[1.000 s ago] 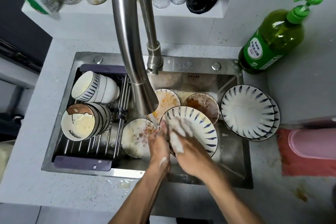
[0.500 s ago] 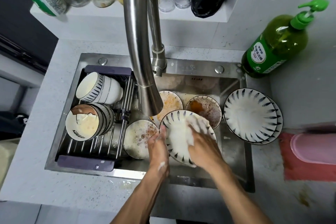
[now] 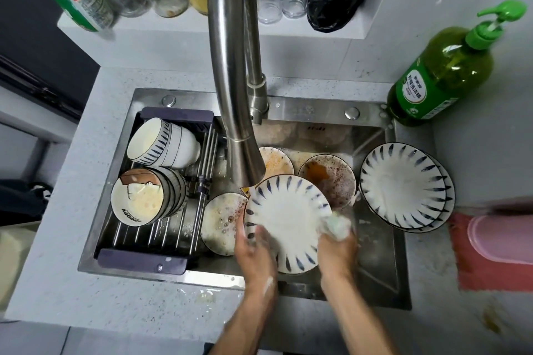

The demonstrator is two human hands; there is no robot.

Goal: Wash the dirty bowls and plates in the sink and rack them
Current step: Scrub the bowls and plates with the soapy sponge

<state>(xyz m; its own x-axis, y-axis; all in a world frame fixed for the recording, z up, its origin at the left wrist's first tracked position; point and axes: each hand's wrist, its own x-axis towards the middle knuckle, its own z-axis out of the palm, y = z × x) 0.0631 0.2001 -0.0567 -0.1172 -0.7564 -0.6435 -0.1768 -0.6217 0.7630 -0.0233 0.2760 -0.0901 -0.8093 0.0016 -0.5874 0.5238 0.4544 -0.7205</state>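
The left hand (image 3: 253, 251) grips the lower-left rim of a blue-striped plate (image 3: 285, 222), thumb over the soapy face, holding it tilted over the sink (image 3: 375, 268) just below the faucet (image 3: 233, 95). The right hand (image 3: 337, 251) is curled round a pale, foamy sponge (image 3: 339, 225) and presses it against the plate's right rim.

Behind the plate, 3 dirty dishes (image 3: 331, 179) lie in sudsy water. On the counter to the right, a stack of striped plates (image 3: 403, 184) overhangs the sink edge, soapy and apparently unrinsed. To the left, bowls (image 3: 161, 141) rest on their sides in the rack (image 3: 144, 259).

The main risk looks like slip: foam coats the plate and both hands, and only 1 hand truly holds it, so a hard sponge stroke could knock it into the dishes below and chip something. The plate's top edge also sits close to the faucet spout. A stray elbow could nudge the overhanging stack.
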